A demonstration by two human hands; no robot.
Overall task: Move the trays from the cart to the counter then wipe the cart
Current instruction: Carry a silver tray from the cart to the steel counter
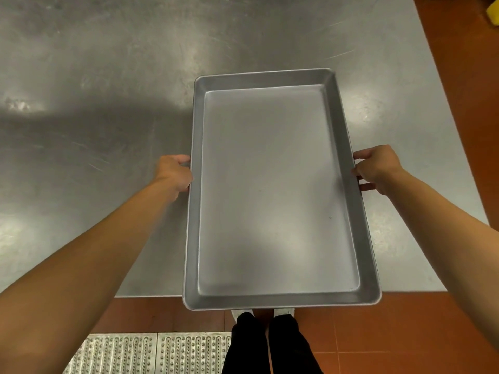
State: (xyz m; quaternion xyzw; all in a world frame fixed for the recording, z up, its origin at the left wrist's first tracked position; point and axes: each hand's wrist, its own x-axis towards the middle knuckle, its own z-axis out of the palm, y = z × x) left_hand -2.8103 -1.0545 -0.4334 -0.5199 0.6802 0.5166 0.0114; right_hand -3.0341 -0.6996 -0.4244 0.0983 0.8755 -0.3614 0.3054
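Grey metal tray, bare inside, held long-axis away from the person over the near right part of the steel counter, its near end overhanging the counter edge above the orange tiled floor; can't tell if it's touching the surface. Left hand clamps the left long rim, right hand clamps the right long rim, fingers curled under. Studded metal floor plate sits lower left beside the person's black-trousered legs.
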